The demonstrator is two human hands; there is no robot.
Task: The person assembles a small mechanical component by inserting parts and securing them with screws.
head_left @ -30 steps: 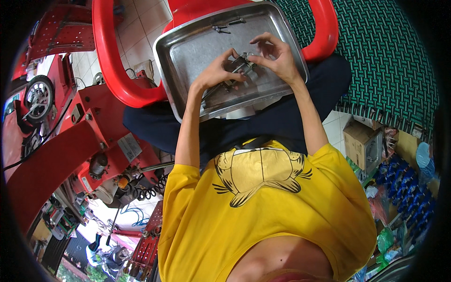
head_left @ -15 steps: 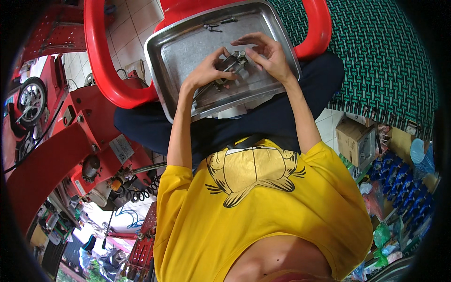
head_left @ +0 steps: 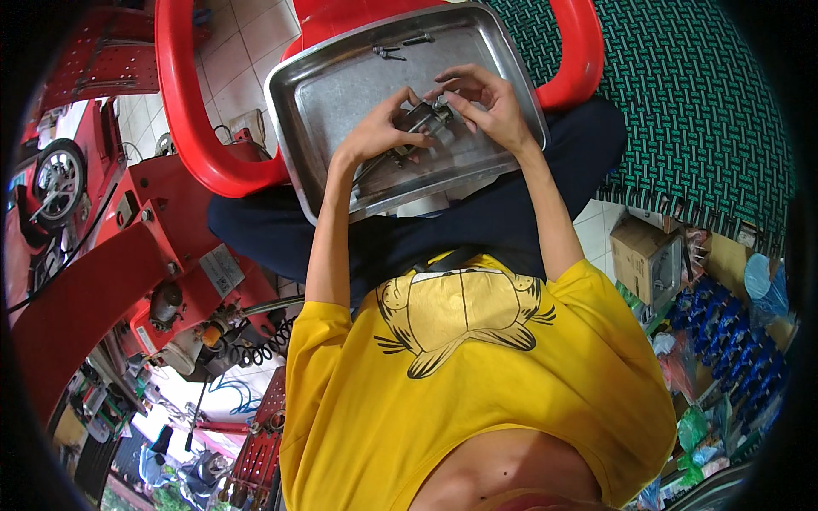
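Two bare hands on one metal part (head_left: 417,117), top centre of frame. Left hand (head_left: 377,134): thumb and fingers closed round the part's body from its left. Right hand (head_left: 496,109): thumb and fingertips at the part's upper-right end; whether they pinch anything, cannot tell. Part slants lower left to upper right, within the outline of a steel tray (head_left: 328,95); contact with tray floor hidden by the fingers.

Step in hand, as judged: fine finger work at that upper-right end, left hand acting as clamp. Next move would call for a steady left hold and a light, exact right-hand touch.

Farther up the tray, well apart from the hands: a few small bolt-like pieces (head_left: 388,53). Tray lies between the arms of a red chair (head_left: 220,175), lower edge by dark trousers (head_left: 264,234). Upper right of frame: green-and-black patterned cover (head_left: 682,102). Right, mid-height: cardboard box (head_left: 632,251). Far left: spoked wheel (head_left: 60,183).
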